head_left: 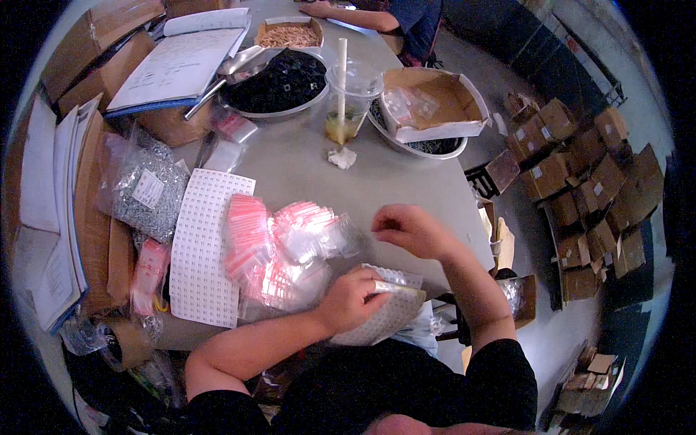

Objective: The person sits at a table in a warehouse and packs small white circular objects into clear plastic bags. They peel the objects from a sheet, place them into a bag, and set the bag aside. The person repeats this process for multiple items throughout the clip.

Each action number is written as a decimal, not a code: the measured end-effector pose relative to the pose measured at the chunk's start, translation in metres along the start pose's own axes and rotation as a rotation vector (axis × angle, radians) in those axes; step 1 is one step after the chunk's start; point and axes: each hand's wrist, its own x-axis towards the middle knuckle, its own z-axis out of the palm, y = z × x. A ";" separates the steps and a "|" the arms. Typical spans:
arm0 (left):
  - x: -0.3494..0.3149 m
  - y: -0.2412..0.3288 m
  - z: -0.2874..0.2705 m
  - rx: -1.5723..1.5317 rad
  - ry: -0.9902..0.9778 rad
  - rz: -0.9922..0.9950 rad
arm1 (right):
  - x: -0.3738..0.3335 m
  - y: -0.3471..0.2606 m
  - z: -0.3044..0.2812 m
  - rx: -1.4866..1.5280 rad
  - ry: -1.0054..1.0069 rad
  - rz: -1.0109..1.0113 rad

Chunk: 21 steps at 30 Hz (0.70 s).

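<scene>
My left hand is closed on a curled sheet of small printed labels at the table's near edge. To its right and farther off, my right hand hovers over the table with its fingers bent together; whatever they may pinch is too small to make out. Left of my hands lies a spread pile of clear zip bags with red-striped tops, partly overlapping. Beside that pile a flat white sheet of labels lies along the left of the table.
A bag of metal screws and cardboard boxes line the left. Farther back stand a bowl of black parts, a drink cup with a straw and an open carton on another bowl. Another person's arm rests at the far edge.
</scene>
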 end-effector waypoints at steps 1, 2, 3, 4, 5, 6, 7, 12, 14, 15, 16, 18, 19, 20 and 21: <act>-0.001 -0.001 0.000 -0.028 -0.009 0.010 | 0.019 -0.002 0.009 -0.094 -0.042 -0.042; -0.002 -0.003 0.000 -0.058 -0.019 0.020 | 0.033 0.000 0.023 -0.140 -0.011 -0.127; -0.003 -0.003 0.001 -0.090 -0.033 0.029 | 0.044 0.002 0.038 -0.183 0.022 -0.209; -0.002 -0.002 0.001 -0.105 -0.033 0.033 | 0.050 0.003 0.046 -0.225 0.055 -0.291; -0.001 -0.003 0.001 -0.104 -0.039 0.044 | 0.050 0.003 0.048 -0.262 0.095 -0.275; -0.002 -0.005 0.002 -0.104 -0.044 0.053 | 0.049 0.001 0.050 -0.298 0.132 -0.260; -0.002 -0.006 0.002 -0.105 -0.048 0.062 | 0.050 0.000 0.051 -0.334 0.169 -0.244; -0.004 -0.008 0.005 -0.080 -0.007 0.108 | 0.049 0.017 0.010 -0.448 0.206 -0.013; -0.004 -0.009 0.006 -0.084 -0.009 0.106 | 0.051 0.011 0.010 -0.399 0.098 -0.023; -0.004 -0.009 0.007 -0.093 -0.021 0.099 | 0.054 0.003 0.018 -0.343 0.023 -0.045; -0.004 -0.009 0.007 -0.098 -0.032 0.090 | 0.057 -0.004 0.026 -0.284 -0.052 -0.072; -0.004 -0.012 0.007 -0.077 -0.057 0.074 | 0.066 0.000 0.049 -0.352 -0.005 -0.169; -0.005 -0.012 0.006 -0.066 -0.069 0.066 | 0.068 0.002 0.056 -0.385 0.019 -0.218; -0.004 -0.012 0.006 -0.057 -0.066 0.080 | 0.067 0.002 0.057 -0.435 0.045 -0.204; -0.004 -0.012 0.005 -0.050 -0.059 0.095 | 0.067 0.002 0.054 -0.414 0.055 -0.149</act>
